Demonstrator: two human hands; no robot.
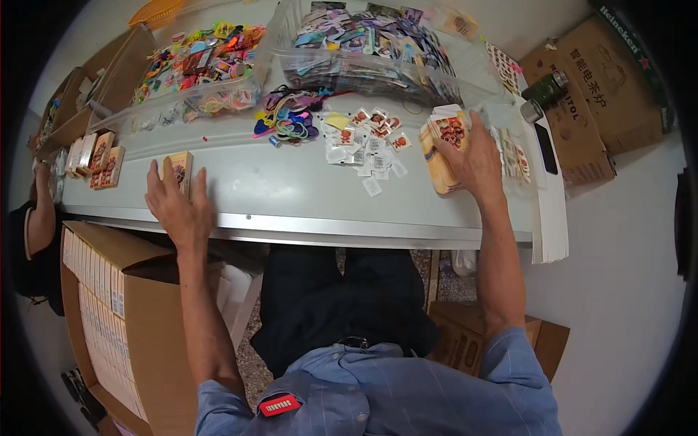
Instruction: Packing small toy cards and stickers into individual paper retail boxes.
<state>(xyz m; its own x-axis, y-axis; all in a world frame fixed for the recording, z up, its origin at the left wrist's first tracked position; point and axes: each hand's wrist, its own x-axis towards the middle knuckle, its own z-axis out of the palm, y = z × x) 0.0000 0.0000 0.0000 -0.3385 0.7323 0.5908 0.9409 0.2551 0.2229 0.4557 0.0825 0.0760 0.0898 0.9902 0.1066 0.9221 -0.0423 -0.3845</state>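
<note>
At the left front of the table, my left hand [177,206] is open with its fingers spread. It is just at a small yellow-orange printed box [187,164] standing on the tabletop, and whether it touches the box is hard to tell. My right hand [481,161] lies on a stack of flat yellow cartons [441,168] with a red fruit picture, its thumb across the top and fingers along the right edge. Between the hands lie several small white packets [375,156] and red-pictured stickers [379,122].
Clear bins of colourful trinkets [211,62] and cards [367,43] stand behind. Hair ties [287,120] lie before them. More small boxes [109,166] stand left. An open carton [156,312] of boxes is below. A phone [545,149] and flask [545,89] sit right; another person's arm [42,203] shows far left.
</note>
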